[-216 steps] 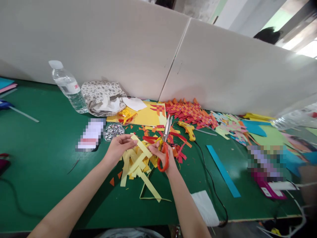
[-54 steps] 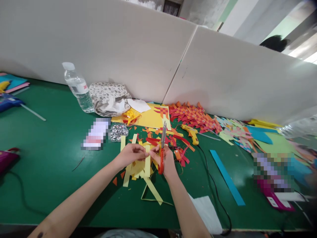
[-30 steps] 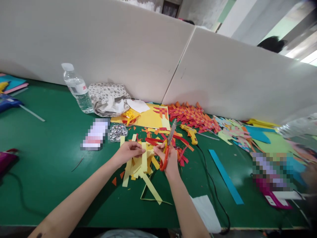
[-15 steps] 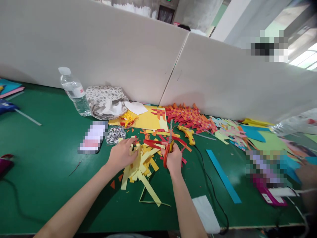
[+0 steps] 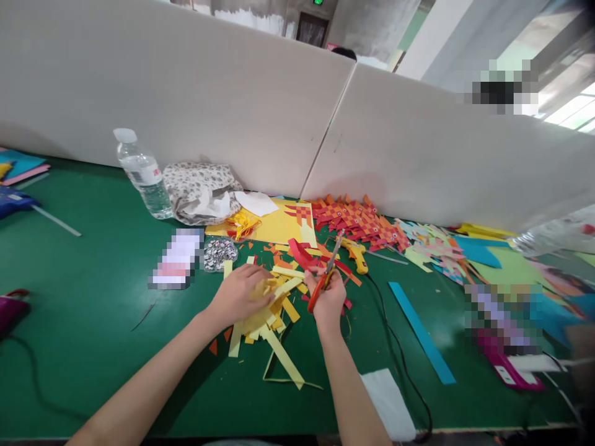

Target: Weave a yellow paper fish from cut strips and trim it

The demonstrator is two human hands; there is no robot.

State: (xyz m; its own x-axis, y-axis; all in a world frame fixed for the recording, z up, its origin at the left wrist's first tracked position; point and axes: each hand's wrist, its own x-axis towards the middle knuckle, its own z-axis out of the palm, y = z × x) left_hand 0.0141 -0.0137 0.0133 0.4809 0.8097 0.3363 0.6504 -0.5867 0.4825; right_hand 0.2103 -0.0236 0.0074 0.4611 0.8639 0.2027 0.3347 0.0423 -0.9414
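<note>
My left hand [image 5: 239, 296] lies with curled fingers on a heap of pale yellow paper strips [image 5: 267, 310] on the green table [image 5: 93, 260], gripping several of them. My right hand [image 5: 328, 300] is closed round the orange handles of a pair of scissors [image 5: 325, 275], blades pointing away and up to the right. Its fingertips also touch red paper strips [image 5: 302, 254] lying just beyond the yellow heap.
A water bottle [image 5: 142, 176], a patterned cloth [image 5: 199, 189], a yellow sheet [image 5: 274, 226], a dish of googly eyes [image 5: 218, 254], a yellow glue gun [image 5: 353, 254] with black cord, woven orange-red paper fish [image 5: 357, 217], a blue strip [image 5: 421, 331] and a white panel wall [image 5: 232, 99] lie around.
My left hand dropped from holding a strip up to pressing down on the yellow heap. My right hand with the scissors shifted right and forward to the red strips.
</note>
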